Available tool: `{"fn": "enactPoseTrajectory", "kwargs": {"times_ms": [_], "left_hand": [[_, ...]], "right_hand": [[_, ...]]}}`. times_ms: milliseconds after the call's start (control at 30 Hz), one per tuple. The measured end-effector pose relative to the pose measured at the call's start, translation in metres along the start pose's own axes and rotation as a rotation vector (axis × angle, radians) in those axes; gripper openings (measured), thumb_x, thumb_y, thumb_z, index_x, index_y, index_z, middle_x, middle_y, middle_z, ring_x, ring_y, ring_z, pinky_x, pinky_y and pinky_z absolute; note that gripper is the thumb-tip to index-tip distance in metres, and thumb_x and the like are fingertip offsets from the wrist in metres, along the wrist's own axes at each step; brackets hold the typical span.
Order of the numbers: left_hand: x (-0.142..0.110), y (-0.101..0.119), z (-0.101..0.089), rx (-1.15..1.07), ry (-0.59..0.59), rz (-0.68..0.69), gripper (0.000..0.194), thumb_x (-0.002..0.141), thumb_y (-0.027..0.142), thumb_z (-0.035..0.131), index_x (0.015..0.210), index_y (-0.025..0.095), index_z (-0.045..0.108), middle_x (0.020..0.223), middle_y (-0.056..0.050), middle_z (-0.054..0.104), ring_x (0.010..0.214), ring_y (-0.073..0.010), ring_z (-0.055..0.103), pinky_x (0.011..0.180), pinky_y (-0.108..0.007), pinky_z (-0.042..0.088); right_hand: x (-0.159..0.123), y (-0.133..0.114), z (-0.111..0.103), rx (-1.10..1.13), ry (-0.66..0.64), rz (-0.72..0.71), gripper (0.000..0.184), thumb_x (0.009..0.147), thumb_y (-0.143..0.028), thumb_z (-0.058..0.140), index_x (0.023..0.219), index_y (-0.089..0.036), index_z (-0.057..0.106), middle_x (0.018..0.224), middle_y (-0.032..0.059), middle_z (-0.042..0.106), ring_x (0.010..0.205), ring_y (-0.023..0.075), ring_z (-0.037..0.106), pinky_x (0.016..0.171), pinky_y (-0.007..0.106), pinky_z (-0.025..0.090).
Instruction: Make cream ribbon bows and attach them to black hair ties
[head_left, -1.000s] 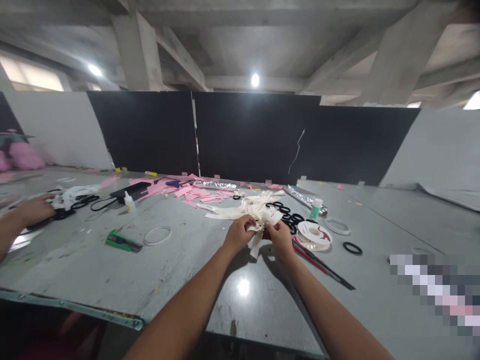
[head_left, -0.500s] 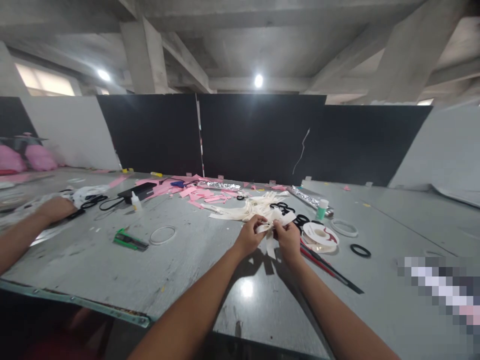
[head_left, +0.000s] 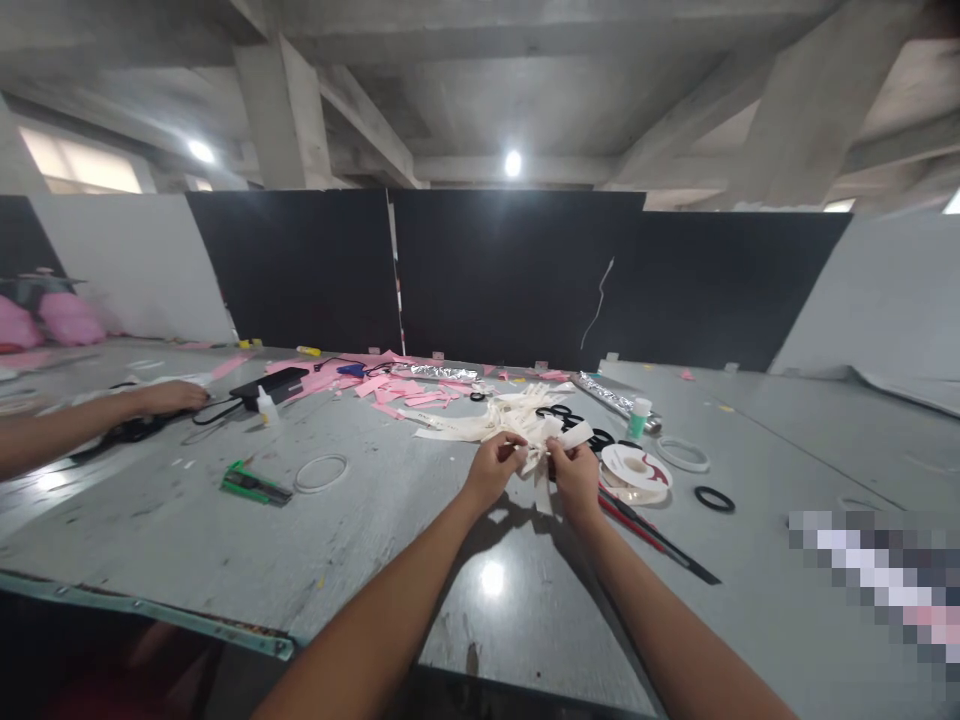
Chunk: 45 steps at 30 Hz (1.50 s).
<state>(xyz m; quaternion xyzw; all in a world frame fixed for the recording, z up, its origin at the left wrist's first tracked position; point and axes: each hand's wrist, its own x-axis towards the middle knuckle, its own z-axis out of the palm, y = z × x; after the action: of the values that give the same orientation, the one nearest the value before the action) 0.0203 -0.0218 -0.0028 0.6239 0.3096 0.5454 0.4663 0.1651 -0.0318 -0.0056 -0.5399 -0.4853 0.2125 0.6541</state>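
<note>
Left hand (head_left: pixel 491 474) and right hand (head_left: pixel 576 482) pinching ribbon (head_left: pixel 535 458), co-worker's hand (head_left: pixel 171 398) now nearer black case (head_left: pixel 282 384)

Ceiling lamps (head_left: pixel 513 163) glare off the grey tabletop (head_left: pixel 180 545)

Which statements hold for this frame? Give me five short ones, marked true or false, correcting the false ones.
1. The left hand and right hand both hold cream ribbon. True.
2. The green cutter lies to the right of both hands. False: the green cutter lies to their left.
3. The red cutter lies on the table. True.
4. The small white bottle lies on its side. False: the small white bottle stands upright.
5. A co-worker's hand shows at the left. True.
</note>
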Motion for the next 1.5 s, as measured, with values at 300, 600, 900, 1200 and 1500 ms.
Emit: {"fn": "enactPoseTrajectory", "kwargs": {"times_ms": [300, 600, 900, 1200, 1500], "left_hand": [[0.001, -0.004, 0.000, -0.003, -0.080, -0.175, 0.047, 0.067, 0.058, 0.063, 0.072, 0.012, 0.066, 0.061, -0.002, 0.058, 0.054, -0.0100, 0.047, 0.052, -0.022, 0.035], [0.000, -0.009, 0.001, -0.014, -0.076, -0.149, 0.037, 0.064, 0.048, 0.071, 0.075, 0.013, 0.064, 0.066, -0.001, 0.060, 0.059, -0.0109, 0.050, 0.060, -0.024, 0.039], [0.001, -0.011, -0.001, 0.037, -0.088, -0.161, 0.033, 0.064, 0.044, 0.071, 0.073, 0.012, 0.064, 0.067, 0.000, 0.060, 0.063, -0.0120, 0.050, 0.065, -0.025, 0.037], [0.000, -0.005, -0.005, 0.247, -0.095, -0.004, 0.023, 0.066, 0.038, 0.070, 0.064, 0.015, 0.064, 0.063, -0.001, 0.060, 0.063, -0.0142, 0.051, 0.062, -0.025, 0.038], [0.002, -0.003, -0.019, -0.080, 0.077, -0.204, 0.041, 0.063, 0.045, 0.073, 0.088, 0.013, 0.067, 0.081, -0.005, 0.067, 0.063, -0.0135, 0.056, 0.058, -0.024, 0.042]], "right_hand": [[-0.007, -0.013, 0.004, 0.077, -0.119, -0.017, 0.036, 0.068, -0.047, 0.060, 0.080, -0.013, 0.060, 0.063, 0.0040, 0.062, 0.053, 0.0138, 0.050, 0.047, 0.023, 0.038], [-0.005, -0.011, 0.002, 0.084, -0.117, 0.024, 0.027, 0.066, -0.040, 0.061, 0.074, -0.015, 0.057, 0.057, -0.0006, 0.056, 0.049, 0.0118, 0.047, 0.045, 0.023, 0.037], [-0.007, -0.004, 0.008, 0.270, -0.286, 0.182, 0.023, 0.065, -0.037, 0.065, 0.070, -0.016, 0.056, 0.049, -0.0050, 0.048, 0.041, 0.0094, 0.045, 0.038, 0.023, 0.042], [-0.012, -0.010, 0.008, 0.260, -0.327, 0.211, 0.025, 0.066, -0.039, 0.064, 0.064, -0.016, 0.055, 0.049, -0.0037, 0.049, 0.040, 0.0083, 0.044, 0.037, 0.022, 0.041], [-0.004, -0.004, 0.001, 0.448, -0.261, 0.370, 0.032, 0.063, -0.035, 0.069, 0.087, -0.017, 0.059, 0.072, 0.0025, 0.062, 0.053, 0.0119, 0.054, 0.042, 0.023, 0.046]]}}
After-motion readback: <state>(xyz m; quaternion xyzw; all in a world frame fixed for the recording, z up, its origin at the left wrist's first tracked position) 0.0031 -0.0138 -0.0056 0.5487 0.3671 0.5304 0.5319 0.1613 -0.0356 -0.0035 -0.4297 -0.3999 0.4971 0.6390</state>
